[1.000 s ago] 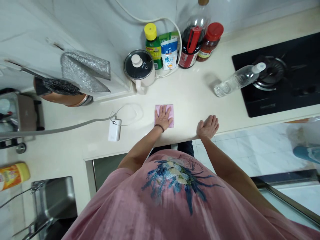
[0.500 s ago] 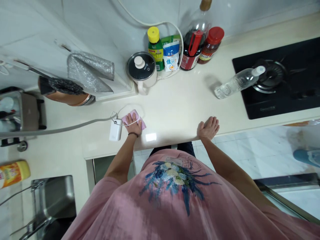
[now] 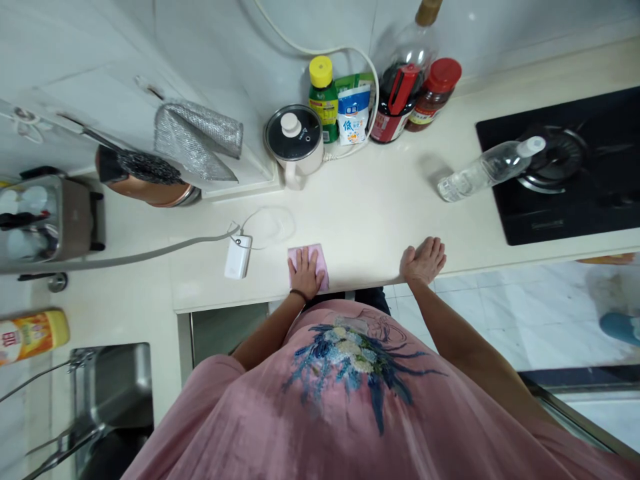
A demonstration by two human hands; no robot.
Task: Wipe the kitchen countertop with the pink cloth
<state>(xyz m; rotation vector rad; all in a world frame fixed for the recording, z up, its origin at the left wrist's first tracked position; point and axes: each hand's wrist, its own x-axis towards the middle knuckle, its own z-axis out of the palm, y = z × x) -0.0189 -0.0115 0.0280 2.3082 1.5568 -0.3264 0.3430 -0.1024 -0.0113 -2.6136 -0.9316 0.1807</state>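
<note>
Flat and uncurled, fingers a little apart, the left hand [image 3: 305, 272] (a dark bracelet [image 3: 299, 294] circles its wrist) lies on one pink cloth [image 3: 324, 283] by the front edge of the counter [image 3: 360, 207]. The right hand [image 3: 425, 261] rests bare at that edge, thumb apart. The left hand hides the cloth's middle; the view cuts off the black stove [image 3: 600, 193]. One clear bottle [image 3: 487, 171] is near the stove's left edge.

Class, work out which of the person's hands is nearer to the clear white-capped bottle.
Right. The right hand rests on the counter, front-left of the clear bottle; the left hand lies on the pink cloth, farther left.
</note>
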